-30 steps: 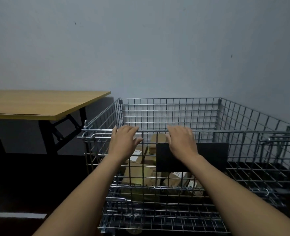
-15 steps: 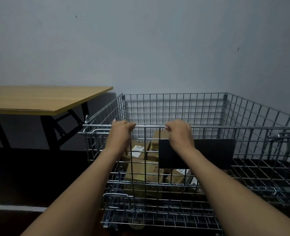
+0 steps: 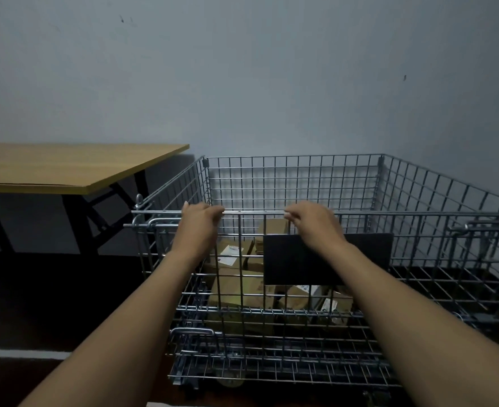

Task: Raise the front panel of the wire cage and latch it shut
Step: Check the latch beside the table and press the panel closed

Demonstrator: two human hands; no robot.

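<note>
front panel [image 3: 271,289] of the wire cage [image 3: 418,195]: raised near upright, top bar run left to right, gripped by the left hand [image 3: 196,221] and right hand [image 3: 312,220]. cardboard boxes [image 3: 236,289] are stored behind; label print is unreadable.

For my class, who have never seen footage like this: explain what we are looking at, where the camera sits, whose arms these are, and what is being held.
There is no machine here. The single picture comes from a camera worn on a person's head, looking forward and down, so the two bare arms reaching in from below are the wearer's own. The left hand and right hand both grip the top bar of the front panel of a wire cage, which stands near a grey wall. The panel looks upright; whether it is latched cannot be told. Inside the cage lie cardboard boxes, and a dark flat plate hangs on the panel. A wooden table stands to the left.
</note>
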